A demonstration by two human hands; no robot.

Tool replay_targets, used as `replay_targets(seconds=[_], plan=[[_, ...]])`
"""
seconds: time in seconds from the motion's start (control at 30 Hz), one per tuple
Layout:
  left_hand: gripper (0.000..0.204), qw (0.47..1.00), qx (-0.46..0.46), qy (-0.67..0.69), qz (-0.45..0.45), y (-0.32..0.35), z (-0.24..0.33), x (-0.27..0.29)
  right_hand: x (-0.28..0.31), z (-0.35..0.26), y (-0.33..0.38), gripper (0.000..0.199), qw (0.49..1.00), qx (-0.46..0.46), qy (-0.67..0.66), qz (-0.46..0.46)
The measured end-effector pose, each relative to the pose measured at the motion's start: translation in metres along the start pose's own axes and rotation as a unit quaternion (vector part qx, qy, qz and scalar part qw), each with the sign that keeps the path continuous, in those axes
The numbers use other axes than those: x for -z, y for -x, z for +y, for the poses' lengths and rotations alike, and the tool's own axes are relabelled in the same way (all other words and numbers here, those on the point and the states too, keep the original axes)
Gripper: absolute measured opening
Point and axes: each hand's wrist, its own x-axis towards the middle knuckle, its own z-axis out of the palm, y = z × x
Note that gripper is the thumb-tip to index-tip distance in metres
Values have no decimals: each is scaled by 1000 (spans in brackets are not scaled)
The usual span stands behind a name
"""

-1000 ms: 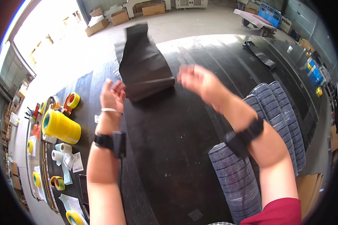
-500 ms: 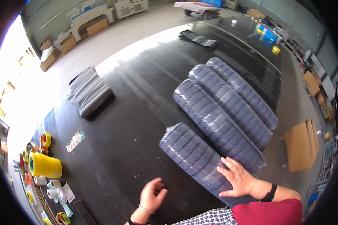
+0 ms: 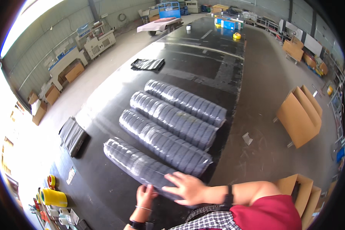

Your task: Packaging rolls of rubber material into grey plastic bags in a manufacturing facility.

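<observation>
The right hand (image 3: 188, 188) lies spread on the near end of the nearest roll (image 3: 138, 161), one of four plastic-wrapped grey rolls on a black table (image 3: 99, 188). The left hand (image 3: 144, 200) touches that roll's left side, fingers bent; whether it pinches cannot be told. Three more rolls (image 3: 172, 120) lie beyond, side by side. One folded black bundle (image 3: 73, 137) sits left, a second bundle (image 3: 147, 64) far; past them stands one cart (image 3: 160, 25).

The rolls (image 3: 165, 142) are banded grey-blue, the table (image 3: 99, 186) black.
</observation>
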Motion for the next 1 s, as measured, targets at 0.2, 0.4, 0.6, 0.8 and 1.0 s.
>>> replay_targets(seconds=[0.2, 0.4, 0.6, 0.8, 1.0], plan=[[65, 954, -212, -159, 140, -7, 14, -28, 35, 76, 102, 48, 980, 89, -178, 5], [75, 739, -218, -584, 256, 59, 31, -175, 105, 210, 389, 45, 936, -325, -55, -121], [52, 744, -404, -494, 197, 50, 44, -325, 181, 256, 554, 52, 684, -715, -144, 25], [47, 696, -493, -499, -153, -10, 78, -579, 156, 341, 613, 55, 631, -696, -316, 132], [37, 631, -379, -564, -375, -152, 59, -801, 106, 395, 726, 56, 525, -737, -372, 209]])
